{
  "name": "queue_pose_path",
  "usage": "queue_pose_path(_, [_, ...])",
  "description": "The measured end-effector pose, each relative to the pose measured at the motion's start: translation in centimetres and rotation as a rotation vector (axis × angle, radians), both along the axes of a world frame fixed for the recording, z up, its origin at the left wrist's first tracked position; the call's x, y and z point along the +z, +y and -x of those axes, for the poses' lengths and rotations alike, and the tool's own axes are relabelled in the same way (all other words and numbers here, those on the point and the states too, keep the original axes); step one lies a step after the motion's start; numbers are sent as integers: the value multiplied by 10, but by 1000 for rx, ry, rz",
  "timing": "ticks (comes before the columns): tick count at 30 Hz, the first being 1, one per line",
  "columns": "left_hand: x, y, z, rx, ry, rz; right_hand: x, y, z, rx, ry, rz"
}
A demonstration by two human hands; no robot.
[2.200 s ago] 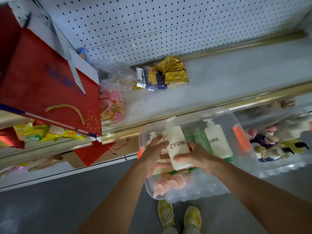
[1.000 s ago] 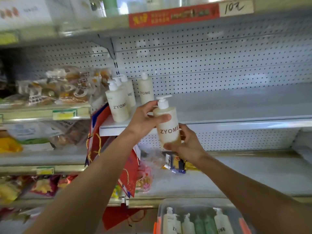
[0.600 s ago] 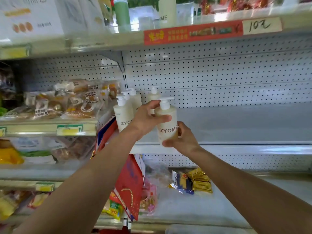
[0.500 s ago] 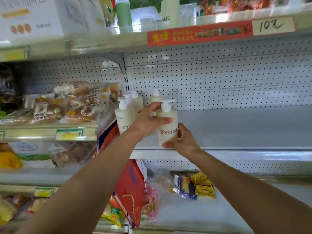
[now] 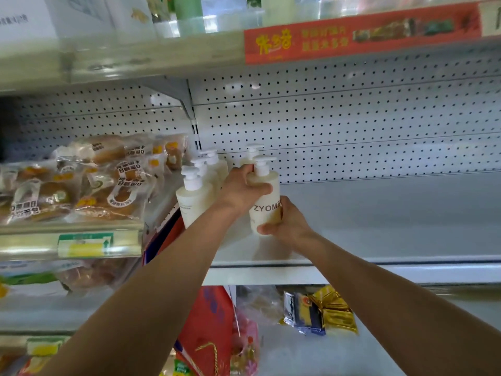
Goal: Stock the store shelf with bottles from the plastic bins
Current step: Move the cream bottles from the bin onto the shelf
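A white metal store shelf [image 5: 379, 213] with a perforated back panel spans the view, bare over most of its right part. On the neighbouring shelf to the left lie clear-wrapped bread packets [image 5: 89, 180]. At the white shelf's left end stands a cluster of cream pump bottles [image 5: 193, 196], upright. Just right of them, a cream plastic pump bottle marked ZYOME [image 5: 267, 204] is upright at the shelf surface, whether resting on it I cannot tell. The left hand [image 5: 241, 191] wraps its fingers round the bottle's shoulder below the white pump; the right hand [image 5: 287, 221] curls round its lower body from the right.
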State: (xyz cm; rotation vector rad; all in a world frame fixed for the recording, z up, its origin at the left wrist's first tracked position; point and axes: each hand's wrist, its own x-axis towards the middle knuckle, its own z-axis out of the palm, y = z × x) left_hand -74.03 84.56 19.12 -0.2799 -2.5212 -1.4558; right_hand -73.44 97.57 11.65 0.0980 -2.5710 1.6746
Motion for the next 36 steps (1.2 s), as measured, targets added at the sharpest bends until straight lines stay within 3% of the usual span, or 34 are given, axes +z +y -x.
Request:
queue_pose_path(9, [7, -6, 20, 71, -71, 76, -1, -14, 23, -1, -24, 3])
queue_pose_path(28, [5, -5, 27, 1, -69, 70, 4, -11, 27, -40, -21, -43])
queue_pose_path(36, [-12, -6, -12, 138, 52, 78, -3, 16, -8, -38, 72, -238])
